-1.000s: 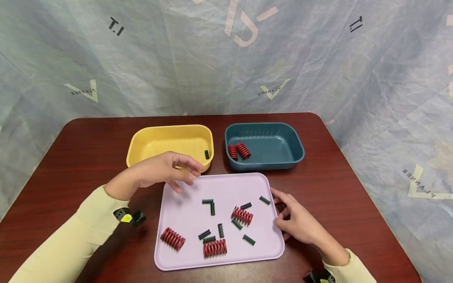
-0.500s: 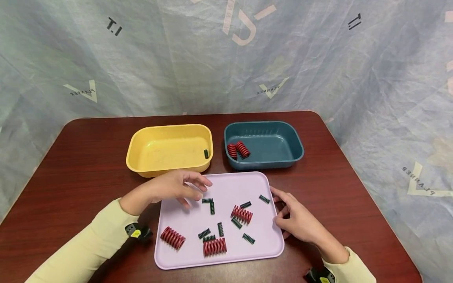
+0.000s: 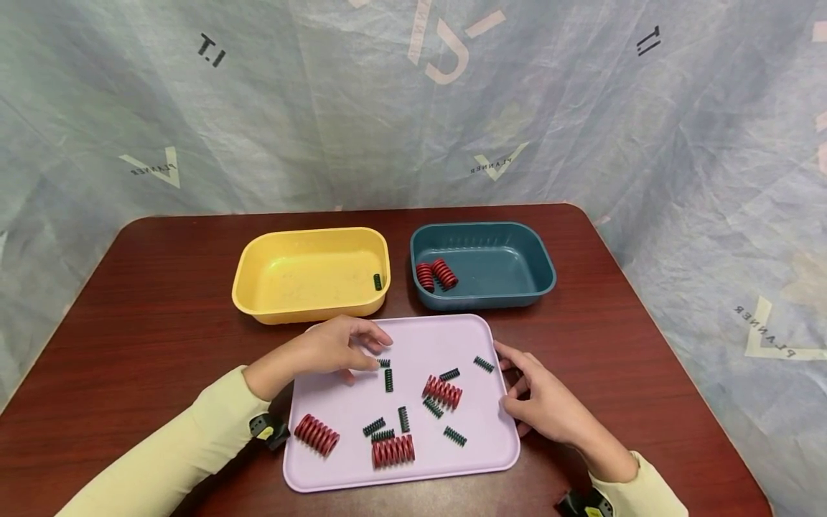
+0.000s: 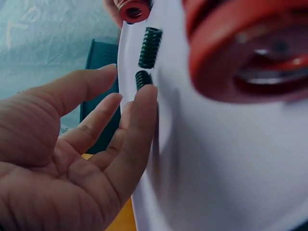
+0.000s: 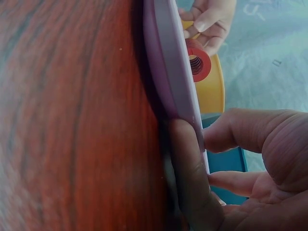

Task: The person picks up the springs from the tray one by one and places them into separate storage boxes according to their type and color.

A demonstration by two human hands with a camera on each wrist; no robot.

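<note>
A lilac tray point(image 3: 349, 470) bears several small dark green springs and three large red ones. My left hand point(image 3: 336, 348) hovers over its far left part, thumb and fingers apart. By the thumb lies a green spring point(image 3: 384, 363), partly hidden, with another green spring point(image 3: 388, 380) just nearer. In the left wrist view the fingertips reach beside the closer green spring point(image 4: 143, 79), and nothing shows between them. A red spring point(image 3: 316, 434) lies near left. My right hand point(image 3: 543, 402) grips the tray's right edge, some fingers over the rim and one beneath, as the right wrist view shows.
Behind the tray stand a yellow bin point(image 3: 310, 314) with one green spring point(image 3: 377, 281) and a teal bin point(image 3: 491, 300) holding two red springs point(image 3: 444, 273) and something dark green beside them. The red-brown table point(image 3: 620, 359) ends at a grey-blue curtain point(image 3: 362, 122).
My left hand has come from beside the yellow bin toward the near right, lower over the tray, to the pair of green springs. The right hand has stayed on the tray's edge.
</note>
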